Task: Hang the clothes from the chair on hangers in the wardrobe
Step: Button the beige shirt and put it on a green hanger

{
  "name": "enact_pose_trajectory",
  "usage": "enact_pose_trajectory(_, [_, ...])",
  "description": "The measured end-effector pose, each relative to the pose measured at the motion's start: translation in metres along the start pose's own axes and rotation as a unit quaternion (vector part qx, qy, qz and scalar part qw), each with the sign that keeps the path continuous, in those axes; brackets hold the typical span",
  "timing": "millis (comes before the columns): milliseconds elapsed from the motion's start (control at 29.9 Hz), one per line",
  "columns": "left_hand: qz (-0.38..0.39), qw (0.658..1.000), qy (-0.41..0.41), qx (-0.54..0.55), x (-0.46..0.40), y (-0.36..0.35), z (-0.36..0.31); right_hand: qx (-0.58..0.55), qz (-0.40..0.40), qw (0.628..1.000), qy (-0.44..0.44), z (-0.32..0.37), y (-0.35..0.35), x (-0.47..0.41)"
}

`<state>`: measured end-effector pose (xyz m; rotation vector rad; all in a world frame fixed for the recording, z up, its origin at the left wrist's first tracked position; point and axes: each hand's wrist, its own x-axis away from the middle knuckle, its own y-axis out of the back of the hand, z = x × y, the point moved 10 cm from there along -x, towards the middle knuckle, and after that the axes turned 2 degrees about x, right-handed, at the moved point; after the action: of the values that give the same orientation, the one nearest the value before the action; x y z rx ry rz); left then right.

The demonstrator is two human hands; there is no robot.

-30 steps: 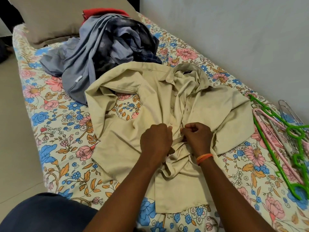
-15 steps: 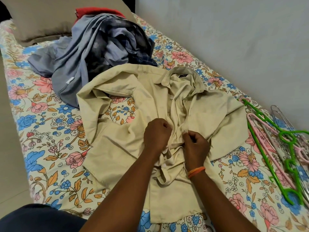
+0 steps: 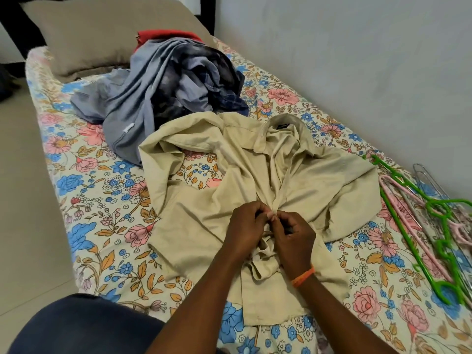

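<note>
Fiddling w/ button at front of beige shirt point(image 3: 255, 175) mid-bed.
Left hand point(image 3: 245, 226) & right hand point(image 3: 293, 238) both pinching placket — could slip, bunch cloth; hangers point(image 3: 434, 226) by right edge.

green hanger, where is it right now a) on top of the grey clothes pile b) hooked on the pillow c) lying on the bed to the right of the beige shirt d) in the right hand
c: the green hanger lies flat on the floral bedsheet right of the beige shirt, while both the left hand and right hand pinch the shirt's front.
</note>
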<state>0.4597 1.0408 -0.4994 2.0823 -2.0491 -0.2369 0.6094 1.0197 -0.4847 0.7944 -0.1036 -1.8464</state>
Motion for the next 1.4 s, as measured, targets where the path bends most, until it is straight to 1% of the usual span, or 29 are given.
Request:
enact_pose_trajectory(67, [-0.007,1.0,-0.002,0.003,0.005,0.003,-0.001,-0.008,0.004,1.0,-0.001,0.003,-0.001,0.003])
enact_pose_trajectory(201, [-0.022,0.999,0.018,0.019,0.012,0.005,0.002,-0.063,0.003,0.996,-0.057,-0.005,-0.002,0.011])
enact_pose_trajectory(267, [-0.027,0.999,0.031,0.033,0.013,0.006,0.004,-0.081,0.007,0.994,-0.069,-0.006,-0.003,0.012])
enact_pose_trajectory(401, [-0.031,0.996,0.054,0.059,0.013,0.009,0.007,-0.101,0.028,0.991,-0.081,-0.006,-0.004,0.012])
enact_pose_trajectory(502, [-0.039,0.996,0.054,0.062,0.015,0.012,0.005,-0.113,0.053,0.987,-0.101,-0.009,-0.006,0.01])
enact_pose_trajectory(602, [-0.033,0.995,0.053,0.072,0.016,0.014,0.004,-0.142,0.084,0.976,-0.143,-0.019,-0.012,0.008])
enact_pose_trajectory(736, [-0.027,0.994,0.08,0.071,0.014,0.014,0.008,-0.182,0.092,0.96,-0.19,-0.022,-0.017,0.005])
enact_pose_trajectory(836, [-0.034,0.991,0.105,0.075,0.015,0.016,0.01,-0.167,0.085,0.964,-0.19,-0.018,-0.019,0.005])
enact_pose_trajectory(970, [-0.043,0.992,0.094,0.068,0.017,0.016,0.006,-0.131,0.067,0.972,-0.183,-0.019,-0.018,0.006])
enact_pose_trajectory(1070, [-0.046,0.989,0.115,0.08,0.015,0.015,0.009,-0.139,0.076,0.969,-0.189,-0.016,-0.019,0.007])
enact_pose_trajectory(1137, [-0.041,0.988,0.126,0.084,0.014,0.013,0.014,-0.169,0.084,0.959,-0.213,-0.02,-0.018,0.007])
enact_pose_trajectory(1237, [-0.03,0.989,0.125,0.069,0.011,0.009,0.014,-0.246,0.11,0.924,-0.271,-0.025,-0.021,0.008])
enact_pose_trajectory(1304, [-0.026,0.991,0.115,0.06,0.009,0.007,0.012,-0.271,0.131,0.903,-0.306,-0.025,-0.024,0.008])
enact_pose_trajectory(1371, [-0.037,0.995,0.092,0.034,0.011,0.007,0.007,-0.281,0.102,0.892,-0.34,-0.028,-0.017,0.004])
enact_pose_trajectory(1404, [-0.045,0.997,0.069,0.005,0.012,0.007,0.005,-0.271,0.072,0.898,-0.338,-0.027,-0.01,-0.002])
